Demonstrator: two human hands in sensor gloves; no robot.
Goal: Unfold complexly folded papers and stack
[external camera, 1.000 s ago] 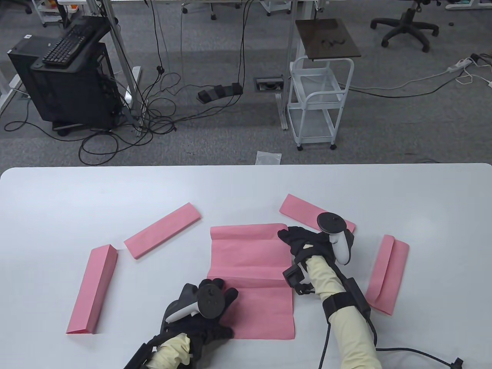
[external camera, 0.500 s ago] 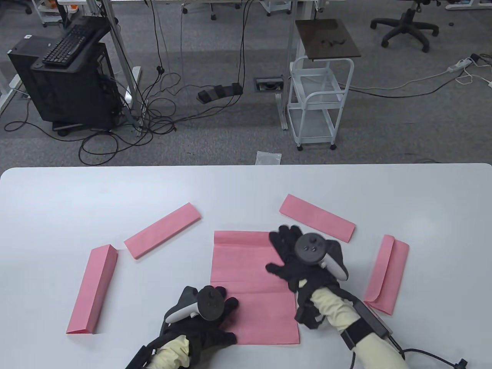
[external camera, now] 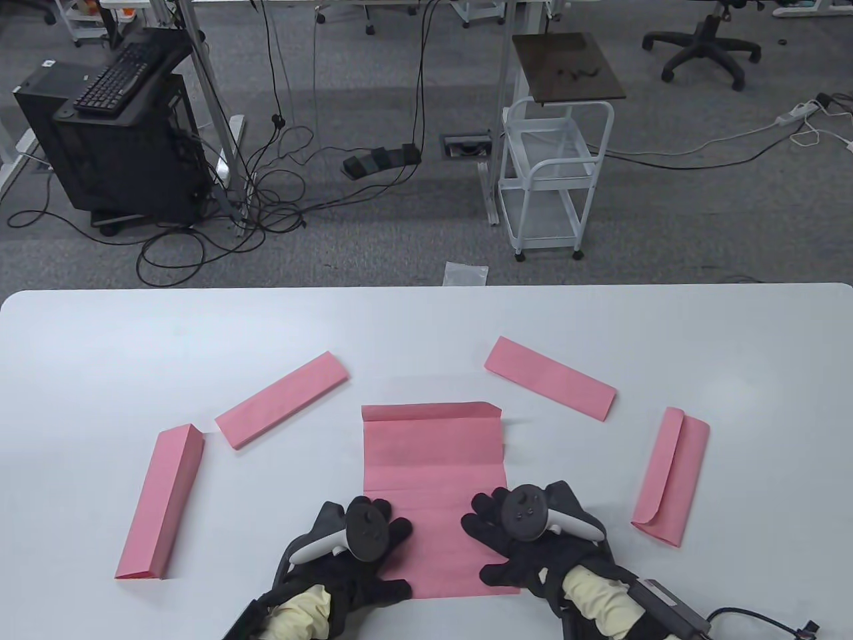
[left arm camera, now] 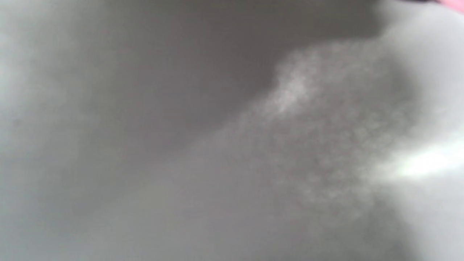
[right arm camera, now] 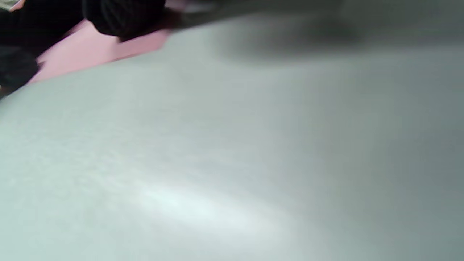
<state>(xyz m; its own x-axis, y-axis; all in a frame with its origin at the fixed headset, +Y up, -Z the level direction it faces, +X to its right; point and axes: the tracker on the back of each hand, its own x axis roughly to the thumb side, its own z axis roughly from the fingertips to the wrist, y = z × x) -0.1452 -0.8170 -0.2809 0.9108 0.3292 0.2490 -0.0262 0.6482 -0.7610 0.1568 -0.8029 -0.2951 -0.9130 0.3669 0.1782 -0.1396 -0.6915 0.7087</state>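
Table view: no writing legible on pink paper [external camera: 433,467].

A smooth white table [external camera: 133,333] with a soft, satin sheen. On it lie matt pink paper pieces: one open sheet [external camera: 433,460] with sharp crease lines, and four folded strips [external camera: 283,399] [external camera: 160,503] [external camera: 550,379] [external camera: 670,477] with crisp edges. Both hands, left [external camera: 353,553] and right [external camera: 526,540], wear black knitted cloth gloves, each topped by a matt black and glossy white plastic tracker [external camera: 366,530]. Cream cloth sleeves [external camera: 596,593] look soft and wrinkled.
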